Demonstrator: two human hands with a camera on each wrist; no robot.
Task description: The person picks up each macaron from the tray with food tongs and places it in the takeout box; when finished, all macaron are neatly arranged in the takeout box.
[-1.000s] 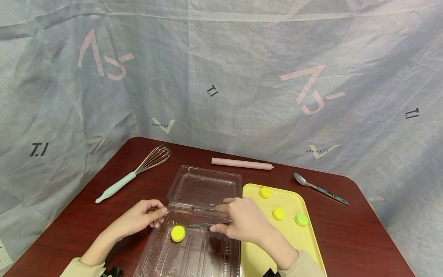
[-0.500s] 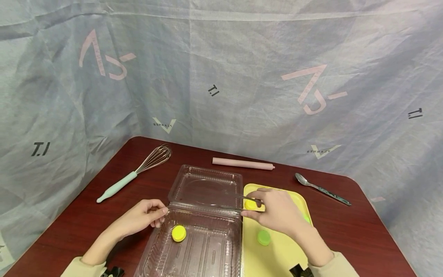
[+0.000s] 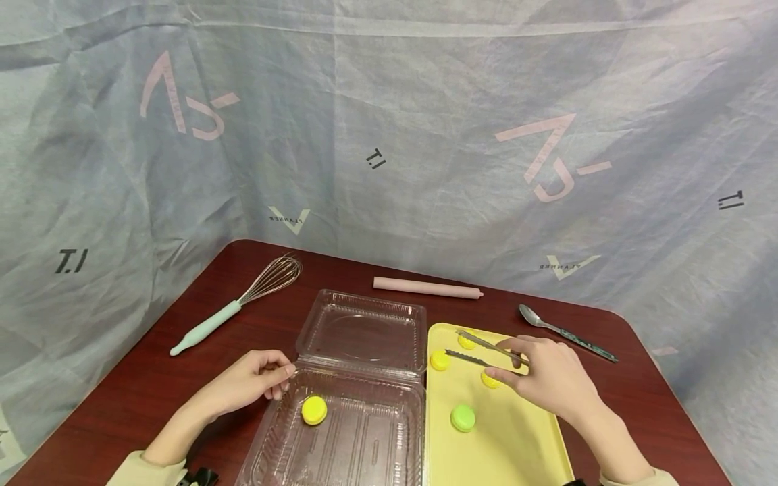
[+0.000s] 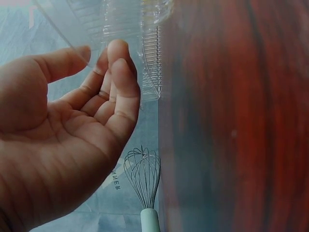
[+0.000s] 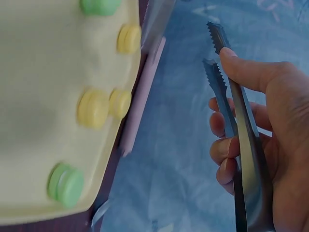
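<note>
My right hand (image 3: 556, 378) grips metal tongs (image 5: 241, 130) above the yellow tray (image 3: 498, 452). The tongs' toothed tips are apart with nothing between them. Below lie yellow macarons (image 3: 440, 360) and a green macaron (image 3: 463, 418). A second green macaron (image 5: 67, 185), seen in the right wrist view, is hidden by my hand in the head view. My left hand (image 3: 258, 378) pinches the left rim of the clear plastic container (image 3: 340, 452) near its hinge, thumb and fingertips at the edge. One yellow macaron (image 3: 314, 410) sits inside the container's base, toward the left; the lid (image 3: 365, 335) lies folded back.
A whisk (image 3: 237, 304) with a pale green handle lies at the left. A pink rolling pin (image 3: 427, 287) lies along the table's back edge, and a spoon (image 3: 565, 333) lies to the right behind the tray. Grey cloth (image 3: 389, 135) hangs behind the table.
My right hand has carried the tongs from over the container rightward to above the tray, lifting off the tray's macarons. My left hand and the macaron in the container have stayed put.
</note>
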